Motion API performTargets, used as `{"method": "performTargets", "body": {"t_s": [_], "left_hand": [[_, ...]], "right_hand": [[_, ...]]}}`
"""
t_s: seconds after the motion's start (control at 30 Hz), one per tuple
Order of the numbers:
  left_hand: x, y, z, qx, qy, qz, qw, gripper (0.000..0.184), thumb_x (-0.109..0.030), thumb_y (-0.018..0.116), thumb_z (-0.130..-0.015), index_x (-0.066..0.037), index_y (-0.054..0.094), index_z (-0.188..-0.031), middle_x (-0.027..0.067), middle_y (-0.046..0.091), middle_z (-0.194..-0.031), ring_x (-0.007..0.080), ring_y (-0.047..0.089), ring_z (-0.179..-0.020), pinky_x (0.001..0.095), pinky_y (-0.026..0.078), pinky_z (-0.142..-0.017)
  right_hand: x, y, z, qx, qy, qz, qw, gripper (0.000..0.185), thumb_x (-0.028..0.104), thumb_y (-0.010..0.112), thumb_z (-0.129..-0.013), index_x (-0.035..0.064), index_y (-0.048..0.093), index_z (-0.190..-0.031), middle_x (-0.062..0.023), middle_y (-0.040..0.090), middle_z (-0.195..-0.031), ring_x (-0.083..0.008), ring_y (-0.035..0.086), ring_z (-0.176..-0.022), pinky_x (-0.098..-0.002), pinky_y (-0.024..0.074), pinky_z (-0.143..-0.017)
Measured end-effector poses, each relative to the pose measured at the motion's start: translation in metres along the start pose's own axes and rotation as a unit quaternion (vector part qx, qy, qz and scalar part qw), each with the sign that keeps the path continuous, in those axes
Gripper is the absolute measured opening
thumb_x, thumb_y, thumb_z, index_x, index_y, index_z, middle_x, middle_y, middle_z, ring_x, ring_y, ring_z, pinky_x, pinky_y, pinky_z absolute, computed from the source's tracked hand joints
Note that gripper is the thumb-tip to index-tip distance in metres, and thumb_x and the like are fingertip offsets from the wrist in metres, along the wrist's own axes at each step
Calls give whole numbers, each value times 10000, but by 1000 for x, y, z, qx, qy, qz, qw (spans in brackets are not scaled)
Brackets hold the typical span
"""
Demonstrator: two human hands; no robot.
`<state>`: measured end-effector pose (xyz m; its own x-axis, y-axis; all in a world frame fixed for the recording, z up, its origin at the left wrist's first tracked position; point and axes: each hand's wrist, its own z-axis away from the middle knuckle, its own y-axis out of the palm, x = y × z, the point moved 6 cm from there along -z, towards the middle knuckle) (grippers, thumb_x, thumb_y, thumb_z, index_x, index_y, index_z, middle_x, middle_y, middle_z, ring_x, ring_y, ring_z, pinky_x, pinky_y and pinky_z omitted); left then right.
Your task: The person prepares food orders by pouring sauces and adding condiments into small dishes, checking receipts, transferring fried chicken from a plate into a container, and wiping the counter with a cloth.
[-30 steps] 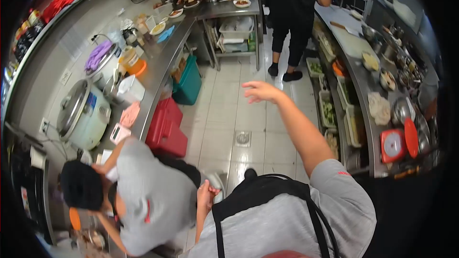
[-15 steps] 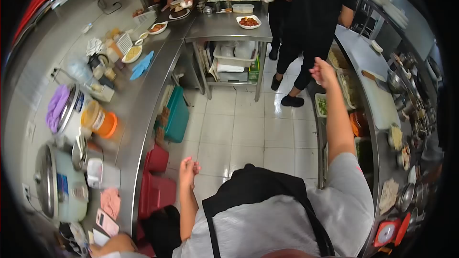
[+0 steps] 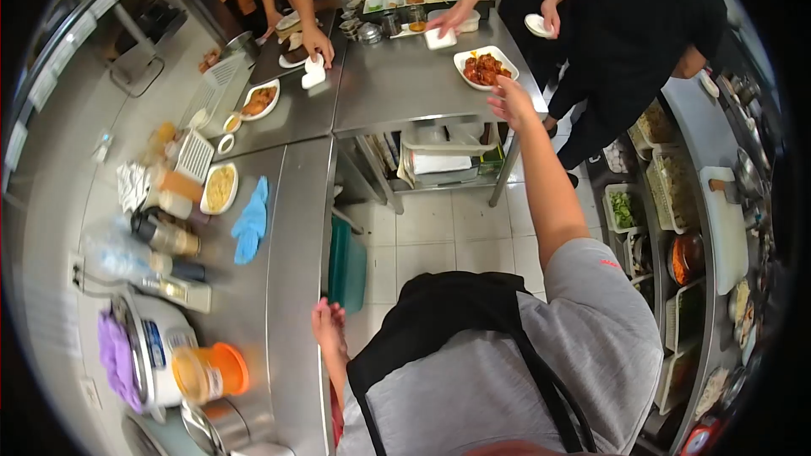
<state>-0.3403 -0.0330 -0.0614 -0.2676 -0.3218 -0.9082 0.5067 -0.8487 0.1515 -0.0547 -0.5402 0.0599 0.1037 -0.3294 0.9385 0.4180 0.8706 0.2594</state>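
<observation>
My right hand (image 3: pixel 510 104) reaches forward with fingers stretched out, empty, just below the near right edge of a white dish (image 3: pixel 508 57). Red-glazed pieces of food (image 3: pixel 485 69) fill that dish on the steel table (image 3: pixel 397 101). Whether my fingertips touch the rim I cannot tell. My left hand (image 3: pixel 330 327) is held low by the edge of the left counter (image 3: pixel 296 287), fingers loosely bent and apart, with nothing in it. Nearest to it on the counter are a blue cloth or glove (image 3: pixel 251 221) and an orange-lidded tub (image 3: pixel 211 371).
A co-worker's hand (image 3: pixel 445 24) holds a small white dish over the far table; another person (image 3: pixel 625 51) in black stands at the right. Behind the left counter, a person's hand (image 3: pixel 316 44) is at a small white dish. Food bins (image 3: pixel 623 207) line the right side.
I have moved forward, so the table and counters are closer. My right hand has come up to the dish of red-glazed food, its fingers opening. Co-workers' hands have moved over the tables.
</observation>
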Motion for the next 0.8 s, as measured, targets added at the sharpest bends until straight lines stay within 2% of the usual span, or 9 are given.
{"method": "performTargets", "body": {"t_s": [0.2,0.3,0.4,0.47,0.53,0.63,0.7,0.73,0.8], "left_hand": [[-108,174,-121,217,78,-141,963,250,-206,458,-842,-79,444,-1057,33,543,-825,93,520,-669,216,399,-592],[-128,240,-176,290,109,-186,932,250,-193,461,-840,-66,443,-1056,35,539,-824,84,517,-671,213,400,-585],[-143,290,-254,250,75,-160,952,274,-196,473,-837,-52,427,-1065,46,531,-808,87,516,-630,189,392,-525],[-159,311,-305,167,45,-128,977,304,-202,461,-833,-54,392,-1090,48,521,-809,101,518,-601,196,395,-499],[-173,321,-356,89,18,-135,987,346,-231,472,-820,-55,374,-1101,52,516,-813,108,522,-599,207,400,-486],[-183,333,-416,2,-1,-188,982,383,-272,485,-805,-52,370,-1097,57,514,-809,113,524,-584,213,403,-462],[-183,334,-441,-57,6,-225,973,378,-296,485,-801,-52,391,-1074,59,519,-786,111,520,-546,210,399,-434],[-175,339,-448,-25,-22,-223,974,373,-305,484,-802,-48,404,-1060,57,520,-767,109,512,-521,207,392,-421],[-162,357,-450,42,-73,-213,973,368,-321,484,-802,-40,428,-1033,53,522,-727,103,496,-472,199,379,-393]], "right_hand": [[44,-37,-86,-91,-32,75,993,211,269,482,-793,128,495,-951,35,509,-734,-47,486,-553,-178,351,-446],[44,31,-127,42,-26,216,975,219,238,493,-785,75,520,-928,5,523,-686,-69,493,-571,-217,400,-487],[5,125,-189,189,-89,396,894,280,255,510,-773,46,561,-952,-68,583,-743,-183,565,-644,-293,458,-584],[-19,192,-215,243,-184,549,778,285,258,532,-749,54,584,-941,-127,585,-876,-266,576,-746,-353,458,-651],[-37,239,-235,201,-318,551,745,292,256,550,-725,60,577,-941,-156,558,-953,-300,556,-829,-379,440,-714],[-36,292,-248,147,-383,636,654,289,253,553,-716,49,568,-920,-160,549,-975,-295,542,-866,-374,420,-756],[-51,305,-274,154,-332,667,649,287,266,545,-720,47,564,-904,-161,556,-955,-294,545,-857,-369,418,-756],[-60,310,-284,160,-306,682,645,287,273,541,-723,46,562,-897,-161,559,-945,-294,546,-853,-366,417,-756],[-86,316,-302,284,-187,664,667,293,284,530,-727,43,562,-892,-165,566,-919,-294,544,-853,-372,416,-754]]}}
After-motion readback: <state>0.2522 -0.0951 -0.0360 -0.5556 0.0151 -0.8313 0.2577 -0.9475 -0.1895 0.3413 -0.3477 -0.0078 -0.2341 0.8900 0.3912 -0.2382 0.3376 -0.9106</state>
